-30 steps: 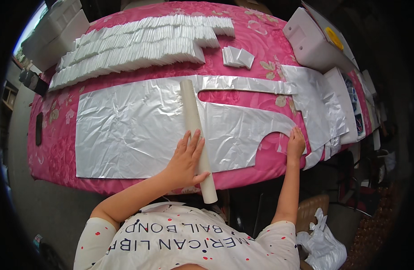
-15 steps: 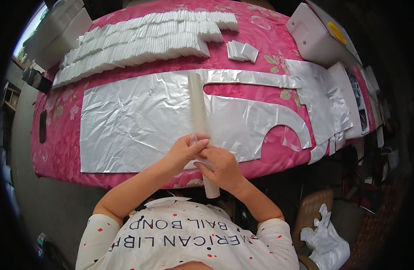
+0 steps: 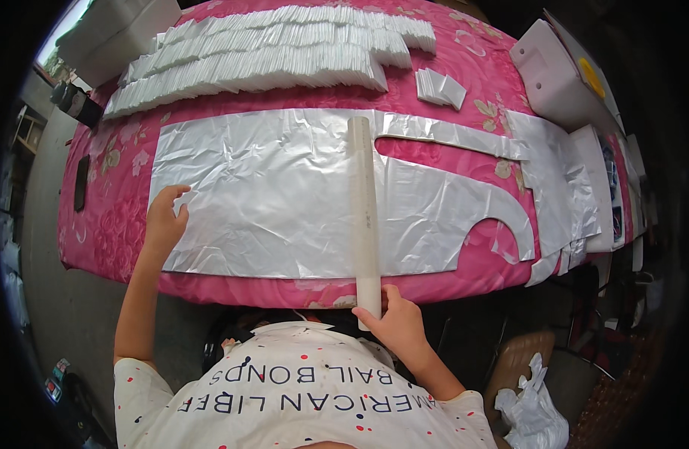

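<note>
A flat sheet of silvery-white plastic bags (image 3: 262,187), with handle-shaped cutouts at its right end, lies across the table. A long pale tube (image 3: 364,202) rests across it, with its near end sticking out past the table edge. My right hand (image 3: 400,322) grips that near end, thumb on the left side and fingers on the right. Over the left edge of the bags is my left hand (image 3: 167,213), its thumb and bent fingers apart, with nothing plainly held. Whether its fingertips touch the plastic I cannot tell.
Long rows of folded white packets (image 3: 262,63) stand at the back, beside a small separate pile (image 3: 440,88). White foam boxes (image 3: 546,67) and more silvery plastic (image 3: 558,172) are at the right. A black bottle (image 3: 76,103) and dark phone-like object (image 3: 81,183) sit at the left.
My left hand has left the tube and moved to the bags' left edge. My right hand has slid down to the tube's near end. A hazy film right of the tube no longer shows.
</note>
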Demonstrator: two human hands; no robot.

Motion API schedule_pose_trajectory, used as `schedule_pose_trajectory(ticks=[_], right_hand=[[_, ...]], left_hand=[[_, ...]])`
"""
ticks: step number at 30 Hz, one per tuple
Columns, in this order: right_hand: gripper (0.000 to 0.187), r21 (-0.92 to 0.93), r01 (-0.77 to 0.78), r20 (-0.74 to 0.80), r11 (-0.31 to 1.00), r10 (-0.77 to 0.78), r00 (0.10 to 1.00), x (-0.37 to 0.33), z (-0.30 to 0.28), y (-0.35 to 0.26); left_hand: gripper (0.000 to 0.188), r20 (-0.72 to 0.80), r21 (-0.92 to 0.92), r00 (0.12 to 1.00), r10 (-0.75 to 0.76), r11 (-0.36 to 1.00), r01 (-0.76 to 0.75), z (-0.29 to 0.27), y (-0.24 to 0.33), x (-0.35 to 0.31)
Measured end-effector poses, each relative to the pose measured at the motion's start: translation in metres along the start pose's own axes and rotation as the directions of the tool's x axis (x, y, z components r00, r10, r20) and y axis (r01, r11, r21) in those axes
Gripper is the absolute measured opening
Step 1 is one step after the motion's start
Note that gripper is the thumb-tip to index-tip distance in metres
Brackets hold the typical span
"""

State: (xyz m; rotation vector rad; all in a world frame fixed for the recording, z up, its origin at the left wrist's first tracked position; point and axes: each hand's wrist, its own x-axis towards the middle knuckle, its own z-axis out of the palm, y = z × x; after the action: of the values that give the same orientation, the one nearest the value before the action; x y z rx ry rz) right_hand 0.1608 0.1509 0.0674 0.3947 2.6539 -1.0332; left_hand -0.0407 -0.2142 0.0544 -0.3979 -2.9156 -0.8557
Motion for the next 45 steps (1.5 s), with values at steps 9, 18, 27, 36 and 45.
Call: schedule_pose_trajectory(ticks=[9, 18, 27, 36, 45], right_hand=[[0.049, 0.093, -0.063, 0.103, 0.994, 0.053, 0.993, 0.001, 0.009, 0.002], [0.051, 0.206, -0.048, 0.309, 0.977, -0.019, 0.951, 0.041, -0.022, 0.001], [0.058, 0.166, 0.005, 0.137, 0.986, -0.028, 0.990, 0.210, -0.060, -0.032], [0.022, 0.912, 0.114, -0.085, -0.394, 0.091, 0.992, 0.309, -0.071, 0.028], [0.034, 0.793, 0.598, -0.579, -0.114, 0.163, 0.799, 0.252, -0.209, 0.030]], left_hand=[[0.060, 0.084, -0.256, 0.885, 0.458, 0.868, -0.425, 0.143, 0.161, 0.004], [0.061, 0.242, 0.044, 0.866, 0.438, 0.886, -0.461, 0.174, 0.170, 0.000], [0.060, 0.261, 0.066, 0.865, 0.428, 0.886, -0.459, 0.171, 0.174, 0.002], [0.063, 0.301, 0.038, 0.851, 0.430, 0.886, -0.462, 0.171, 0.172, 0.001], [0.062, 0.289, 0.002, 0.858, 0.425, 0.896, -0.444, 0.172, 0.170, 0.000]])
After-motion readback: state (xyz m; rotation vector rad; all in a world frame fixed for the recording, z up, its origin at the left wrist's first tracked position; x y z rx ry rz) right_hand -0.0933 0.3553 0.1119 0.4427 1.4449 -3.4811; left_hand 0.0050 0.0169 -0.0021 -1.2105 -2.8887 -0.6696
